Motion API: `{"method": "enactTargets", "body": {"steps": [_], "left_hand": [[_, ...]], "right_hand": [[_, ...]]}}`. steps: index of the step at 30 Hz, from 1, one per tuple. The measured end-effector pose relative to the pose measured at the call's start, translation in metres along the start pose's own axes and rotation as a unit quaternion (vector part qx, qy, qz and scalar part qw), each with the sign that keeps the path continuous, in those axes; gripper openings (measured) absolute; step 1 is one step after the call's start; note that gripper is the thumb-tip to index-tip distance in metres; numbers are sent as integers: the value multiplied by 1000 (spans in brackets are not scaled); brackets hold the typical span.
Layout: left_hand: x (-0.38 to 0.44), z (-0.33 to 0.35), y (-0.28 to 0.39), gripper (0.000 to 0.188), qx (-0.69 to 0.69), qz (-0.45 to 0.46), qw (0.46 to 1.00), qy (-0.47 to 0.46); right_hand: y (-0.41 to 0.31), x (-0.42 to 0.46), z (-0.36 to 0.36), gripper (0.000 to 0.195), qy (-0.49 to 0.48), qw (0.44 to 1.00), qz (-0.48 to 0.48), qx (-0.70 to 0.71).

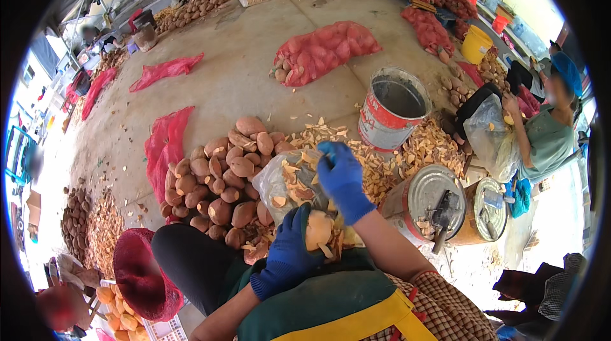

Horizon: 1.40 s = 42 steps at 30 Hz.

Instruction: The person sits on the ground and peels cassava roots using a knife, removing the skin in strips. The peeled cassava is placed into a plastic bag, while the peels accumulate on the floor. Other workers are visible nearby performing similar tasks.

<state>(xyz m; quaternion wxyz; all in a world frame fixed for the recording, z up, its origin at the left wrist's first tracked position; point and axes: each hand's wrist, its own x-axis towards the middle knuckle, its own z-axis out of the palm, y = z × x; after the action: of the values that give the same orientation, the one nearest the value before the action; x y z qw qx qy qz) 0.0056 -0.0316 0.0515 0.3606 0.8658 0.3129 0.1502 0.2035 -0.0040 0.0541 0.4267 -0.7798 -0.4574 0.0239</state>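
My left hand (292,251), in a blue knit glove, grips a partly peeled sweet potato (318,230) over my lap. A loose strip of peel hangs from the pale orange flesh. Just above and to the right is my right hand (342,179), also gloved in blue, its fingers curled; whether it holds a tool is hidden. Beneath the hands a clear plastic sheet (268,188) carries peelings (298,183). Unpeeled sweet potatoes (220,209) are heaped on the ground beyond my left hand.
A red-and-white metal bucket (367,121) stands in more peelings (420,154). At right, a knife-like tool (445,214) lies on an upturned drum (415,197); a co-worker (549,135) sits beyond. A red mesh sack (329,49) of tubers lies ahead. Peeled pieces (121,312) fill a crate lower left.
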Motion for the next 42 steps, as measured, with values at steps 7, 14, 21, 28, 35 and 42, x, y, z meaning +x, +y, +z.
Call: {"method": "enactTargets", "body": {"steps": [7,14,21,28,35,42], "left_hand": [[1,8,-4,99,-6,-15,997,74],[-3,3,6,99,29,-1,999,41],[-5,13,7,103,49,21,997,64],[-2,5,2,102,11,-24,999,-19],[-6,0,-9,100,-35,53,997,40],[-7,7,-15,101,45,60,996,42]], "right_hand": [[-24,-12,-22,22,16,984,-83,158],[5,18,-17,18,27,999,37,18],[-9,0,-2,18,-66,996,-33,-54],[7,-1,-5,27,-68,995,17,71],[66,15,4,22,40,989,129,61],[56,11,19,24,-14,991,125,-33]]}}
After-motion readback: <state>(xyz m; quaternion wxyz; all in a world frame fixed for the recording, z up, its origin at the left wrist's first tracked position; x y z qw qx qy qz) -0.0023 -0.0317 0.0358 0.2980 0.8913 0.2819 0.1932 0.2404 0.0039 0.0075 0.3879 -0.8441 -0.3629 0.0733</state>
